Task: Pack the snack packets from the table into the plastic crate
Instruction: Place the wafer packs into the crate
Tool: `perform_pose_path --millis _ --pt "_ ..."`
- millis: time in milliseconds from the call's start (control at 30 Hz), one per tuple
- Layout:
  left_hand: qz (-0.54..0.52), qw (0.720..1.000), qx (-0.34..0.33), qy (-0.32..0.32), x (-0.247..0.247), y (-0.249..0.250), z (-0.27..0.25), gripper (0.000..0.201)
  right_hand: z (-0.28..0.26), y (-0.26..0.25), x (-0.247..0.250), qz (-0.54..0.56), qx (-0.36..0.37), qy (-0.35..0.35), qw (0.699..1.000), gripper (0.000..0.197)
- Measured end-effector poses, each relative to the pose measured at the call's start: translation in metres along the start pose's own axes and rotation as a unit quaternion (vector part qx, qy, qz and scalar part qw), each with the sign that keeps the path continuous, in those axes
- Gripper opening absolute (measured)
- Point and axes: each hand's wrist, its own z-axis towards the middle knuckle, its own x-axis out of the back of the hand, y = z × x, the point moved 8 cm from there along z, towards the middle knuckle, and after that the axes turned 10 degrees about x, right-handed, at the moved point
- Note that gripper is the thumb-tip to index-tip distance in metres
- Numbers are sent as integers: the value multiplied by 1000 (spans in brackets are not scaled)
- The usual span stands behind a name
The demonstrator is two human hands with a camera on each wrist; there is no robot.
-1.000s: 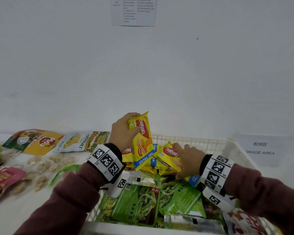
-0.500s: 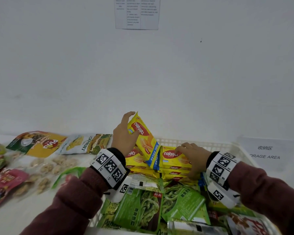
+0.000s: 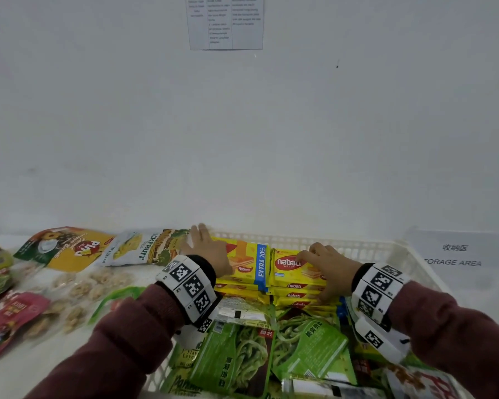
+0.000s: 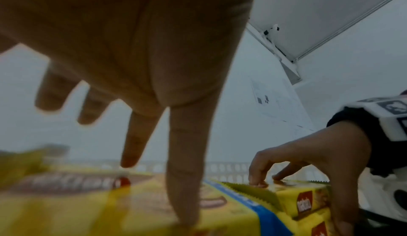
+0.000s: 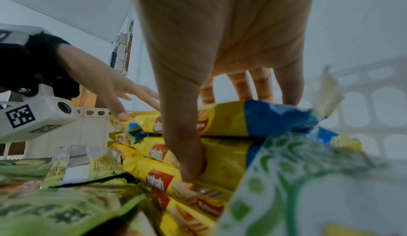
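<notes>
Left hand [image 3: 205,251] flat — thumb on wafer packet [image 3: 242,263] — in crate [image 3: 386,250].

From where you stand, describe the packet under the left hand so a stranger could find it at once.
Start at the white plastic crate against the wall and go to its far-left corner, where yellow Nabati wafer packets are stacked. The one meant is the top packet of the left stack, lying flat under the left hand. Unlike the neighbouring stack's top packet, it shows a blue "EXTRA 20%" band.
</notes>
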Motion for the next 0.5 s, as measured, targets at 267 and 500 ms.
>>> perform_pose_path --millis 267,500 --pt "72 992 -79 -62 -13 29 3 88 -2 3 0 -9 4 -2 1000 84" --pt "37 994 -97 -29 -10 40 10 83 -3 6 1 27 4 6 1000 81"
